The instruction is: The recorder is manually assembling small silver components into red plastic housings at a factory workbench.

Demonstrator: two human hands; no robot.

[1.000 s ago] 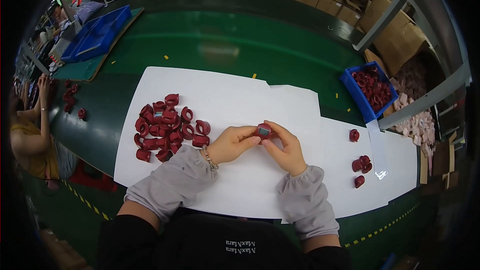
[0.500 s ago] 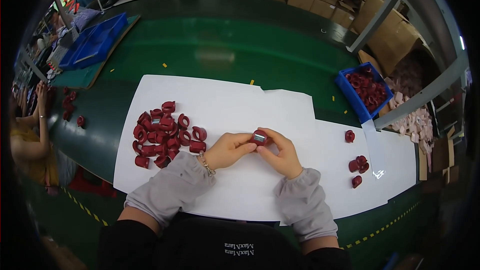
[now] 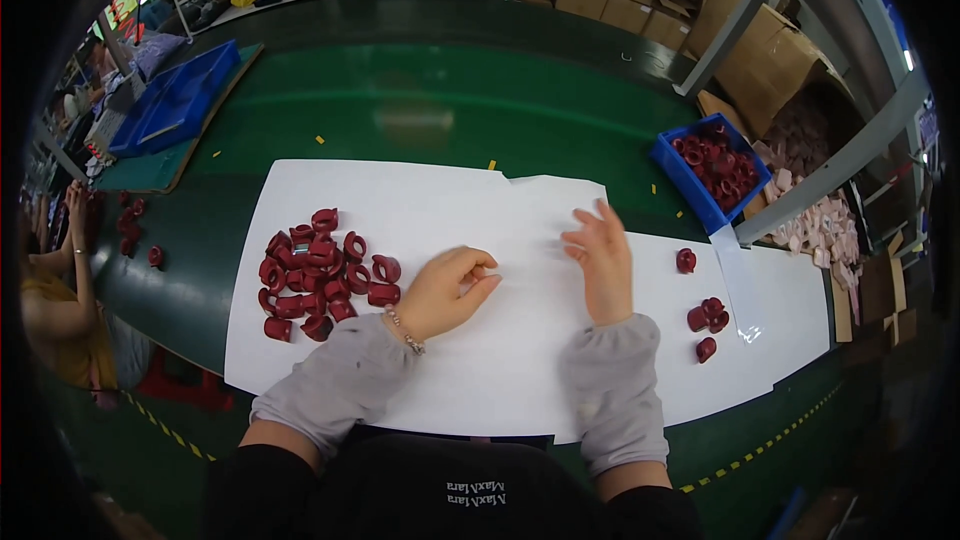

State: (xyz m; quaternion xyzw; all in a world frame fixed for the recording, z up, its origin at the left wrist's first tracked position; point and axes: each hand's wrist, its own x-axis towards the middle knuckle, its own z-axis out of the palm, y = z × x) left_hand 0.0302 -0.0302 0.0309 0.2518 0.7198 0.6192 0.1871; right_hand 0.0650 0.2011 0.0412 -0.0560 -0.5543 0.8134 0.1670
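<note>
My left hand [image 3: 447, 292] is over the white sheet [image 3: 520, 360], just right of a pile of dark red ring-shaped plastic pieces [image 3: 320, 285]. Its fingers are half curled, with a gap between thumb and forefinger and nothing visible in it. One piece in the pile shows a small grey window. My right hand [image 3: 603, 265] is raised over the sheet's right half, its fingers spread and slightly blurred, and no piece shows in it. To its right lie a single red piece [image 3: 685, 260], a small cluster [image 3: 708, 315] and another lone piece [image 3: 706, 350].
A blue bin [image 3: 690, 185] of red pieces stands at the back right, beside a slanting grey post [image 3: 835, 168] and a heap of pale pink pieces [image 3: 815, 225]. At far left are blue trays [image 3: 180, 105], a few red pieces [image 3: 130, 225] and another person's arm [image 3: 78, 270].
My hands have come apart; the red piece they held together no longer shows in them. The right hand has moved right and away from me, its fingers spreading. The view has shifted slightly.
</note>
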